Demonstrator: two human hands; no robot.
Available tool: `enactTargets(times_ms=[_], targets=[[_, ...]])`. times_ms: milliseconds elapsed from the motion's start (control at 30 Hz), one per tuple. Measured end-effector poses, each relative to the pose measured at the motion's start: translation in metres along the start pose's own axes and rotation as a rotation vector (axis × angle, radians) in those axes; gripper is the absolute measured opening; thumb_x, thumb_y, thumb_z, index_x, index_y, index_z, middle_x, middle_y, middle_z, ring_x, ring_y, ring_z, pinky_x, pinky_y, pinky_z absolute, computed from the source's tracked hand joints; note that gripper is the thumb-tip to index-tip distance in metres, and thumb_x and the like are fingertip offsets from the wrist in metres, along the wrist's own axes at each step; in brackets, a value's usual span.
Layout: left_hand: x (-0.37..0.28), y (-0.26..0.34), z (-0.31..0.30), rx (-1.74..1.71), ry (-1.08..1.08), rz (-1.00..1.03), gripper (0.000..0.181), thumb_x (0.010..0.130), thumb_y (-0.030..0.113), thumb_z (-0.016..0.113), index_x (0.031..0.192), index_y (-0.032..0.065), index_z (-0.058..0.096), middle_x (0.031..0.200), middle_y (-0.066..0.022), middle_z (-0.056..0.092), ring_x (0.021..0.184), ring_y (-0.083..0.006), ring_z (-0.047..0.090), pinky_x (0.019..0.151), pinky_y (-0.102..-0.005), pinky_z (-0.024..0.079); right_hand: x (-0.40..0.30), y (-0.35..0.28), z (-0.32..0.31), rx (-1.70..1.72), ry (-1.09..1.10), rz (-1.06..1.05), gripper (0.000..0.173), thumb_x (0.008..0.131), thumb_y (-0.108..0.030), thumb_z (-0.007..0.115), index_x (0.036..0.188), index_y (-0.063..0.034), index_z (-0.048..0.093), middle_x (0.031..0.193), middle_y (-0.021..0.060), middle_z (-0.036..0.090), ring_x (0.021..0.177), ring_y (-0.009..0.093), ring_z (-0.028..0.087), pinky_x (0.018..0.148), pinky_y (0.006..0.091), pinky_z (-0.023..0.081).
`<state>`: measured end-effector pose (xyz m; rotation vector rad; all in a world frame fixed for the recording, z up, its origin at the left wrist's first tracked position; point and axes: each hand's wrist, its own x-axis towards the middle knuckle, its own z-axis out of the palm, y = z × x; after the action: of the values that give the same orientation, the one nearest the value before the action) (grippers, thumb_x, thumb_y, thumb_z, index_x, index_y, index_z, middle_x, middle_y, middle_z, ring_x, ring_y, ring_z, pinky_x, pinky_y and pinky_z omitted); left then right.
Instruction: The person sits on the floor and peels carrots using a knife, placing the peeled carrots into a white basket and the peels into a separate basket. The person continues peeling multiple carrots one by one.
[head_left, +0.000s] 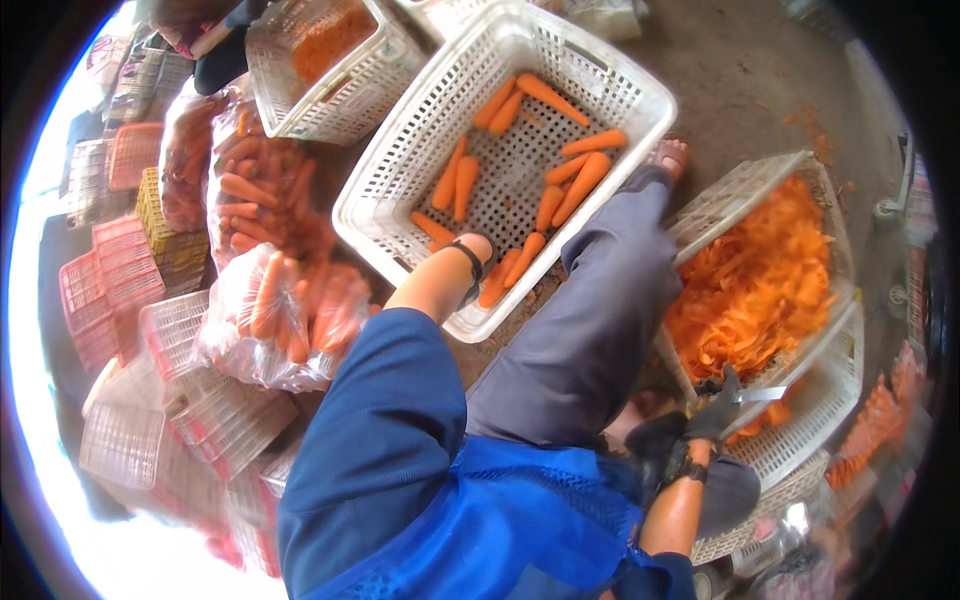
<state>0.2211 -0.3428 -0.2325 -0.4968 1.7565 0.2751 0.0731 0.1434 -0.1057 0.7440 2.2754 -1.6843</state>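
Note:
My left hand (484, 274) reaches over the near rim of a large white perforated plastic crate (352, 214); a dark strap circles the wrist, and the forearm hides most of the hand. Whole peeled carrots (466, 184) lie around the crate's floor, several along each side, with a few close by the hand. On the right, my right hand (716, 412) wears a dark glove and grips a tool with a flat metal blade (761, 394). That hand is at the edge of a white crate (832, 300) heaped with orange carrot peelings (750, 285).
Clear plastic bags of carrots (262, 195) stand left of the crate. Another white crate (337, 105) with orange contents is at the top, near another person's arm (214, 37). Stacked pink crates (112, 285) and a yellow crate (169, 232) fill the left.

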Motion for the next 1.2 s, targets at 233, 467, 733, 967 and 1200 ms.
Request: enactTargets(times_ms=[233,467,733,967,1200], targets=[[-0.015,0.012,-0.007,0.04,-0.048,-0.004,0.059,0.084,0.051,0.069,0.123,0.0075,0.069,0.117,-0.0148,0.071,0.106,-0.0265,0.068,0.093,-0.0392,0.052,-0.003,0.006,-0.009,-0.194,-0.073,-0.08,0.03,0.101,-0.024,0.054,0.119,-0.0031,0.066,0.092,0.0032,0.059,0.076,0.014,0.056,0.069,0.0276,0.049],[-0.101,0.004,-0.06,-0.109,0.005,0.007,0.058,0.084,0.051,0.07,0.123,0.0069,0.069,0.117,-0.0153,0.071,0.105,-0.026,0.068,0.092,-0.0387,0.052,0.004,0.003,-0.008,0.091,-0.039,0.095,0.025,0.097,-0.028,0.061,0.104,-0.0049,0.066,0.075,0.0032,0.057,0.059,0.014,0.053,0.056,0.0287,0.045],[-0.149,-0.011,-0.111,-1.483,0.566,0.753,0.055,0.079,0.032,0.082,0.119,-0.0036,0.067,0.109,-0.0127,0.068,0.095,-0.0211,0.063,0.088,-0.0325,0.05,-0.02,-0.019,-0.011,0.487,-0.011,0.162,0.03,0.095,-0.035,0.062,0.106,-0.0073,0.067,0.078,0.0028,0.057,0.062,0.015,0.053,0.057,0.029,0.044],[-0.279,0.092,-0.172,-1.584,0.158,1.635,0.066,0.082,0.034,0.074,0.127,-0.0107,0.053,0.104,-0.0214,0.068,0.087,-0.0322,0.069,0.081,-0.0385,0.058,-0.027,-0.056,-0.033,0.316,-0.123,-0.218,0.034,0.097,-0.036,0.062,0.113,-0.0064,0.068,0.09,0.0043,0.064,0.073,0.015,0.061,0.061,0.0292,0.05],[-0.35,0.249,-0.153,-1.843,0.081,1.497,0.054,0.092,0.052,0.062,0.121,0.0061,0.063,0.084,-0.0081,0.068,0.06,-0.0157,0.06,0.056,-0.0257,0.049,-0.064,-0.153,-0.04,0.443,-0.164,-0.358,0.041,0.098,-0.042,0.061,0.107,-0.0029,0.07,0.085,0.007,0.068,0.069,0.015,0.063,0.065,0.0278,0.053]])
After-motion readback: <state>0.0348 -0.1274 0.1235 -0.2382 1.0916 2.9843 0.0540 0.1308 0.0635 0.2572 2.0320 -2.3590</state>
